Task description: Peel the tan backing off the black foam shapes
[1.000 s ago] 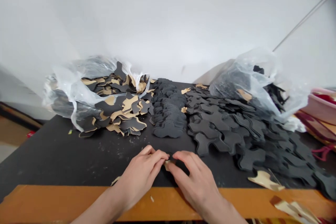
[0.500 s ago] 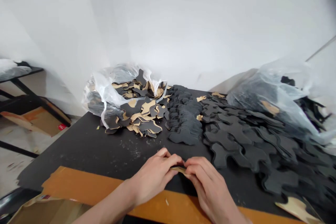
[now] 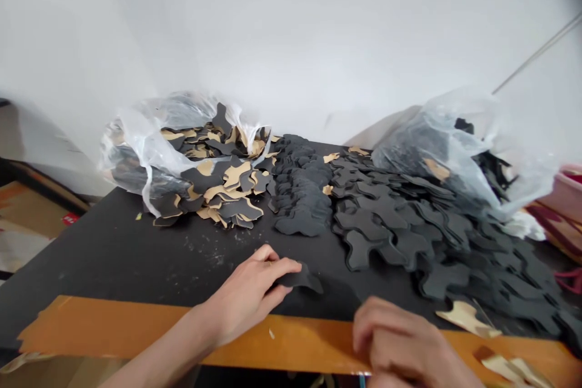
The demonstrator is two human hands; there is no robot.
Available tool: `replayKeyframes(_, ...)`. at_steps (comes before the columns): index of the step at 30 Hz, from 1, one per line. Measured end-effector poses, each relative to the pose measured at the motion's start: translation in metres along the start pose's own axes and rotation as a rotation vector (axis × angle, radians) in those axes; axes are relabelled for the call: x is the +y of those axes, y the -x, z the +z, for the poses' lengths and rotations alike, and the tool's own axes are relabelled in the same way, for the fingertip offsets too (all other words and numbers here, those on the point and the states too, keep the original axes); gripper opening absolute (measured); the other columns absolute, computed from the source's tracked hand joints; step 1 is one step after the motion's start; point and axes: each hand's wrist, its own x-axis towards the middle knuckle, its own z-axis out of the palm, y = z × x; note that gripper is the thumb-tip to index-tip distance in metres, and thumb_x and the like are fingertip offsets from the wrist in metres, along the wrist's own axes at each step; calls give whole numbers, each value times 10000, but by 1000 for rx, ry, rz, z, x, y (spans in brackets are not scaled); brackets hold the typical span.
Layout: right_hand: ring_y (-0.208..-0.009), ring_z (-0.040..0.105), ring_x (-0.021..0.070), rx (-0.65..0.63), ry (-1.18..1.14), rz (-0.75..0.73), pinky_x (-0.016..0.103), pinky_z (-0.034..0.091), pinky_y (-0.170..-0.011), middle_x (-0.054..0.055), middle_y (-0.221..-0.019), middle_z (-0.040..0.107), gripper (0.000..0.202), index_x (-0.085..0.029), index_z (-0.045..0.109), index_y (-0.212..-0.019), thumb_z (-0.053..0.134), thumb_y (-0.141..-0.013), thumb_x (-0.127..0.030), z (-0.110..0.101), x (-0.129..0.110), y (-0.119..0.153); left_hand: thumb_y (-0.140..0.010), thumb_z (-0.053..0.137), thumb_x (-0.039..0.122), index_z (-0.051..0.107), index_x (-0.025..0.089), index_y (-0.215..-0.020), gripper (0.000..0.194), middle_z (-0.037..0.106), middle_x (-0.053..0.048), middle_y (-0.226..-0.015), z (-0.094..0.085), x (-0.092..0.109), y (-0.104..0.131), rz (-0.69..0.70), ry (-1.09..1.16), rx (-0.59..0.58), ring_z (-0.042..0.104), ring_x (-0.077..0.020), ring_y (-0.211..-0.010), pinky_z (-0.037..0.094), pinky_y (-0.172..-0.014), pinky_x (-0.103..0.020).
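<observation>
On bench's (image 3: 154,264) near side, fingers of left hand (image 3: 248,288) grip dark piece (image 3: 306,279), jutting rightward; right hand (image 3: 402,339) apart, near right, curled, contents unclear.

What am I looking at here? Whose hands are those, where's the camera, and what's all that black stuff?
There's no machine here, just a person using two bare hands. The camera is worn on the person's head and looks forward and down, so you see roughly what they would see.

The left hand holds a thin, dark, curvy piece between thumb and fingers. The right hand is blurry and near the table's front edge; I can't tell if it holds anything.

On the black table there are lots of curvy pieces: a dark-and-tan heap on the left, a neat overlapping row in the middle, and a big dark pile on the right. Two see-through plastic bags, one left and one right, hold more.
</observation>
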Motion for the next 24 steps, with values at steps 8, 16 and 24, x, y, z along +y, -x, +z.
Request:
replayKeyframes(8, -992, 626, 240, 199, 404, -31, 383, 566, -820, 131, -1156, 620, 236, -203, 605, -1179, 561, -948, -198, 50, 50, -13, -912, 588, 133, 590, 235, -1239, 343, 649, -47, -1182, 5, -2, 2, 37, -19, 14, 562, -191, -1108, 487, -932, -287)
replayKeyframes(16, -865, 574, 212, 138, 424, -126, 350, 550, -718, 118, -1095, 646, 266, -173, 636, -1181, 548, -935, -123, 48, 54, -23, -874, 646, 112, 542, 238, -1314, 469, 667, -45, -1156, 4, -1, 1, 17, 3, 6, 560, -201, -1096, 495, -936, -310)
replayKeyframes(24, -907, 586, 229, 127, 447, -179, 353, 561, -739, 134, -1078, 655, 255, -142, 660, -1142, 516, -936, -100, 44, 56, -26, -858, 654, 110, 613, 228, -1102, 274, 671, -34, -1237, -2, 2, 1, 3, 58, -29, 536, -208, -1112, 487, -939, -329)
